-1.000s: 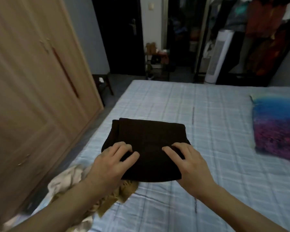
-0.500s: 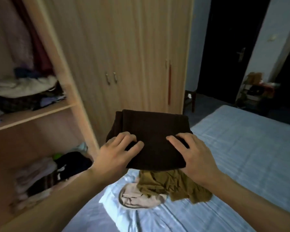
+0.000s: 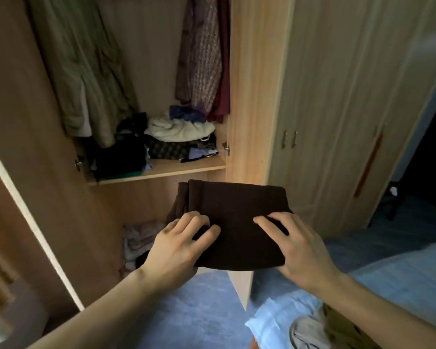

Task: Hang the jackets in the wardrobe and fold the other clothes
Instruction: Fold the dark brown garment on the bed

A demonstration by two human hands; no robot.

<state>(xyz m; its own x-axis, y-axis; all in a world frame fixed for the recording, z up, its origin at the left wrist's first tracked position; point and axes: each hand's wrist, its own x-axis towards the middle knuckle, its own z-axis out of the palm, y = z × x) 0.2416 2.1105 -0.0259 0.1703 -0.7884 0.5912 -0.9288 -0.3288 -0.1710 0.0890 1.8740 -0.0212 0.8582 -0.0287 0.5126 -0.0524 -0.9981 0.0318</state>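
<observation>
You are facing the open wardrobe [image 3: 252,102]. At its left a green jacket [image 3: 86,71] is hanging, with a purple knit [image 3: 202,59] hanging further right, above a shelf [image 3: 161,170] piled with clothes [image 3: 176,137]. Your left hand [image 3: 179,248] is gripping the near left edge of the folded brown garment [image 3: 237,217], fingers curled on top. You are holding the garment in the air, in front of the wardrobe and just below the shelf. Your right hand [image 3: 300,248] is gripping its near right edge the same way. At lower right the bed [image 3: 400,278] is carrying an olive cloth [image 3: 342,328].
</observation>
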